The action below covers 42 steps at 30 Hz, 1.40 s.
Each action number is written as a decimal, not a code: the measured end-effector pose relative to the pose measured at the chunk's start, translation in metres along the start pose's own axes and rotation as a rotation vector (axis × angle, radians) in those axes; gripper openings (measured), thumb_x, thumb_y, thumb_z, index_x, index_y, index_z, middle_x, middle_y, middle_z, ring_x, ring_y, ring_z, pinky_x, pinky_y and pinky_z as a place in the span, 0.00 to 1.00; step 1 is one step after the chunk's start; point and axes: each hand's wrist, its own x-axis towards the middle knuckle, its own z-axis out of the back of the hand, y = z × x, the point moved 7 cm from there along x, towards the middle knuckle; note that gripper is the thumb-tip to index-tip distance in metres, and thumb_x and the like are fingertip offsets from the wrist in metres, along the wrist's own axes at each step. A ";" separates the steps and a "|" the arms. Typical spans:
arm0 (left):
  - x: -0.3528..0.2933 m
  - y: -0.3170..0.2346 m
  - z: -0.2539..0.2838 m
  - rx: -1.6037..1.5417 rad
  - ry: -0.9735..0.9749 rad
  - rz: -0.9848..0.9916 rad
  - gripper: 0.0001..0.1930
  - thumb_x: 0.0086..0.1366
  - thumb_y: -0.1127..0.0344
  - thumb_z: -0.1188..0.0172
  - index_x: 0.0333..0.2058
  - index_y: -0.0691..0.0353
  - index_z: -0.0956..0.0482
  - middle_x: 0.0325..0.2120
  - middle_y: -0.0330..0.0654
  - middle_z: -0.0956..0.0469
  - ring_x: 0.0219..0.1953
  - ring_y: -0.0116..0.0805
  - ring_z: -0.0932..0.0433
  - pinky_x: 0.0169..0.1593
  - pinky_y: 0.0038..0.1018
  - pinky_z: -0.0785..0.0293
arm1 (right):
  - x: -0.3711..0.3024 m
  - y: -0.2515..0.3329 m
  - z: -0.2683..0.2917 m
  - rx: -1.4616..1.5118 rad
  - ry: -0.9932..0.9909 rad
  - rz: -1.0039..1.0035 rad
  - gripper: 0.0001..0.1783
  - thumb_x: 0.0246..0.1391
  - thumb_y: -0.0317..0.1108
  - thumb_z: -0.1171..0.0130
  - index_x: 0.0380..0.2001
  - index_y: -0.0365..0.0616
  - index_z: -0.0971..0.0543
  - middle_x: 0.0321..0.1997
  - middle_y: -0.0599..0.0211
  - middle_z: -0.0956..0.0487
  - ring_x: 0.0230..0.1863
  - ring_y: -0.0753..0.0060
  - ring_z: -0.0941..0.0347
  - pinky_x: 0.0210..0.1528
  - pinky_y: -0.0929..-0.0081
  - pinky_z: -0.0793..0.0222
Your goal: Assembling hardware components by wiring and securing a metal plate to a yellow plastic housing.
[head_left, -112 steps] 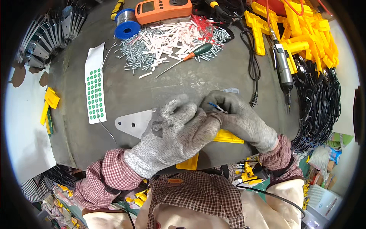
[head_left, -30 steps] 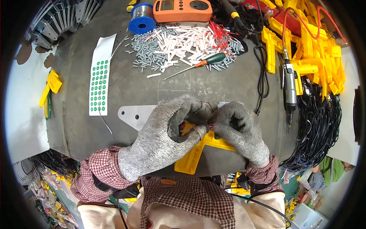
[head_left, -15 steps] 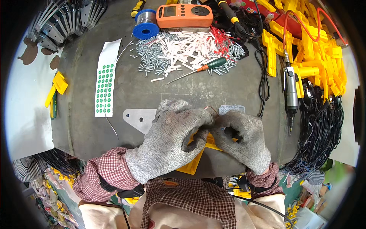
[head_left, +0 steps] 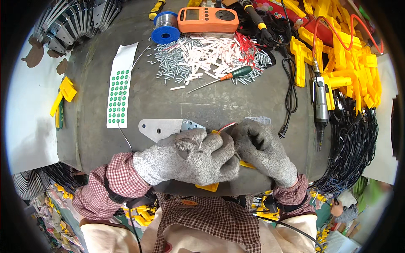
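Note:
Both my hands wear grey knit gloves and meet over the near middle of the bench. My left hand (head_left: 196,155) is closed, its curled fingers around a thin red-and-white wire (head_left: 227,127) whose end sticks out above them. Close against it, my right hand (head_left: 263,147) has its fingers bent and pinched together; what lies in them is hidden. Beneath the hands is a yellow plastic part (head_left: 207,187), mostly covered. Just beyond my left hand lies a flat metal bracket (head_left: 159,130). A small grey printed piece (head_left: 258,120) shows behind my right hand.
Screws (head_left: 166,63), white sleeves (head_left: 211,52) and a screwdriver (head_left: 236,72) lie ahead, before a solder spool (head_left: 165,34) and an orange meter (head_left: 209,20). A sticker strip (head_left: 118,95) is left. Right are a power driver (head_left: 321,99), black cables (head_left: 352,143) and yellow parts (head_left: 354,50).
My left hand has turned and lowered, its fingers curling in more, uncovering more of the metal bracket. The red-and-white wire end now shows more plainly between the hands.

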 end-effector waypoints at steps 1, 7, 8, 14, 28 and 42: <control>-0.003 -0.001 0.002 0.014 -0.026 -0.029 0.17 0.55 0.60 0.37 0.43 0.53 0.23 0.36 0.42 0.21 0.28 0.35 0.24 0.25 0.30 0.25 | -0.001 0.001 -0.002 0.003 -0.014 -0.053 0.17 0.51 0.32 0.35 0.45 0.39 0.20 0.36 0.56 0.19 0.31 0.58 0.22 0.36 0.67 0.26; -0.023 0.040 -0.031 -1.488 -0.151 0.870 0.17 0.63 0.75 0.39 0.50 0.59 0.29 0.41 0.37 0.24 0.44 0.22 0.25 0.46 0.23 0.26 | -0.006 0.025 -0.007 -0.427 -0.075 0.276 0.17 0.45 0.27 0.30 0.41 0.42 0.19 0.35 0.59 0.18 0.35 0.56 0.18 0.36 0.66 0.23; -0.024 0.040 -0.028 -1.319 -0.136 0.822 0.17 0.62 0.75 0.37 0.49 0.59 0.29 0.41 0.38 0.24 0.43 0.24 0.23 0.44 0.25 0.25 | -0.005 0.023 -0.006 -0.347 -0.057 0.230 0.16 0.45 0.27 0.31 0.40 0.42 0.19 0.35 0.59 0.18 0.35 0.56 0.18 0.36 0.66 0.23; -0.022 0.029 -0.010 -0.873 -0.155 0.687 0.18 0.61 0.75 0.35 0.47 0.62 0.30 0.44 0.43 0.25 0.38 0.34 0.18 0.41 0.27 0.22 | -0.005 0.015 -0.004 -0.177 -0.118 0.092 0.12 0.46 0.26 0.32 0.36 0.43 0.20 0.33 0.60 0.19 0.32 0.59 0.19 0.33 0.68 0.24; -0.022 0.027 -0.008 -0.808 -0.424 0.751 0.21 0.56 0.65 0.32 0.49 0.54 0.22 0.36 0.41 0.18 0.34 0.41 0.16 0.31 0.33 0.21 | -0.014 0.042 -0.002 -0.528 -0.188 0.163 0.15 0.50 0.31 0.33 0.42 0.42 0.20 0.32 0.58 0.22 0.30 0.56 0.22 0.32 0.66 0.25; -0.020 0.037 -0.012 -0.880 -0.144 0.775 0.13 0.60 0.78 0.39 0.45 0.64 0.21 0.41 0.44 0.21 0.38 0.39 0.18 0.41 0.30 0.21 | -0.011 0.032 -0.008 -0.703 0.007 0.155 0.12 0.54 0.28 0.38 0.43 0.42 0.20 0.36 0.54 0.20 0.37 0.48 0.21 0.39 0.61 0.26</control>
